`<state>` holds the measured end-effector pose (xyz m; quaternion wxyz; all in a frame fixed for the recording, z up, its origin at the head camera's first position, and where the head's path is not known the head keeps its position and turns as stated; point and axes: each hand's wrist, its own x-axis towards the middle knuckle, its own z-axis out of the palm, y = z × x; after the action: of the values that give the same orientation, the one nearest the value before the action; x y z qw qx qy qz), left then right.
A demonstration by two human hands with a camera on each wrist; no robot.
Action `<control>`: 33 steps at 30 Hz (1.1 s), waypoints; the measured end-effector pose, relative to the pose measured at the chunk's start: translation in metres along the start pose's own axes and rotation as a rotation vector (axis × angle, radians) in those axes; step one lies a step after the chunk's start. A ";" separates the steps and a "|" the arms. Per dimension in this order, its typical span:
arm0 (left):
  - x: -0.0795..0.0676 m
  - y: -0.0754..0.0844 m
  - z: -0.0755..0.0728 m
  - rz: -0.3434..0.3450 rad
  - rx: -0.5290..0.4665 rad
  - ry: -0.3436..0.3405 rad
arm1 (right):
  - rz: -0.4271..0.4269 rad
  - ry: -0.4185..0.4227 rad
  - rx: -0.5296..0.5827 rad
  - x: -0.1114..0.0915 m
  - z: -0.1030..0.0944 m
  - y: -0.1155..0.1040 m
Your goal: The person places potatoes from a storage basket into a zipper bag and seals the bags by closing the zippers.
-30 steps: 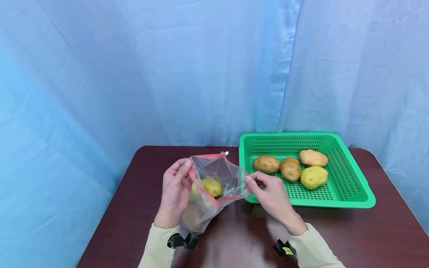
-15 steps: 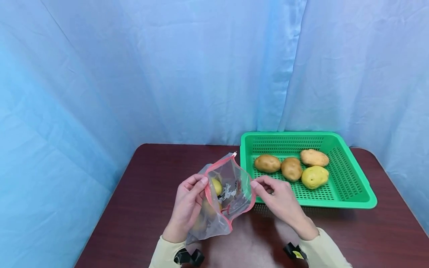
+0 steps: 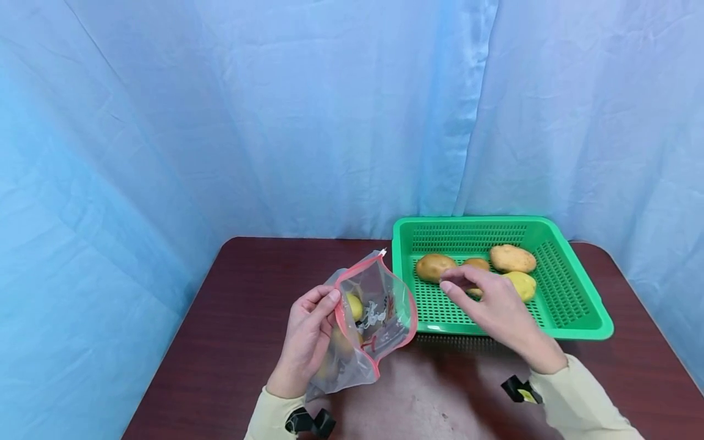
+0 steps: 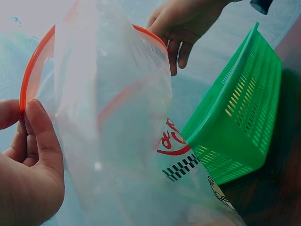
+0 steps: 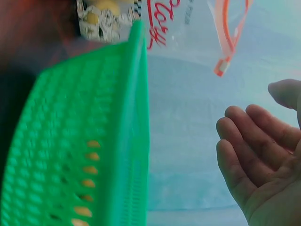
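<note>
My left hand (image 3: 309,342) pinches the red-edged rim of a clear zipper bag (image 3: 396,333) between thumb and fingers. The bag's mouth gapes toward the right, and yellowish potatoes (image 3: 354,307) show through its plastic. A slider (image 5: 222,67) sits at one end of the zip in the right wrist view. Over the front of a green basket (image 3: 596,333) hovers my right hand (image 3: 497,305), holding nothing, thumb and fingers apart. In the basket lie a brown potato (image 3: 434,267), a tan potato (image 3: 513,258), a yellow potato (image 3: 522,286) and another brown potato (image 3: 477,264), partly hidden behind that hand.
The dark red table (image 3: 242,293) carries the basket at its back right. Pale blue curtains (image 3: 330,122) hang behind the table and along its left side. Each wrist wears a small black camera mount (image 3: 310,421).
First the left hand and bag shifted right, the bag turning. Then my right hand let go of the bag's rim and moved right, over the basket. The left hand keeps its grip.
</note>
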<state>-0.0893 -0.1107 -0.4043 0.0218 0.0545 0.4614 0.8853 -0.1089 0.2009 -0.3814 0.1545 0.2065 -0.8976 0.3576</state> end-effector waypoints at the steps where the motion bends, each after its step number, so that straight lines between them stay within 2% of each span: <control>1: 0.000 0.000 0.000 0.001 0.000 0.001 | -0.014 -0.002 -0.012 0.003 -0.003 0.001; 13: 0.000 -0.002 0.000 0.006 -0.011 0.006 | -0.100 -0.091 -0.098 0.034 -0.022 0.016; 21: -0.002 -0.004 0.000 0.010 -0.009 0.012 | -0.082 -0.190 -0.095 0.050 -0.026 0.025; 24: -0.002 -0.004 0.000 0.009 -0.011 0.019 | -0.098 -0.217 -0.117 0.056 -0.026 0.029; 33: -0.005 -0.004 0.002 -0.003 -0.021 0.042 | -0.067 -0.313 -0.165 0.070 -0.022 0.046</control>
<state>-0.0843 -0.1071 -0.4071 0.0140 0.0351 0.4526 0.8909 -0.1889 0.2287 -0.3625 0.0412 0.2762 -0.9295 0.2410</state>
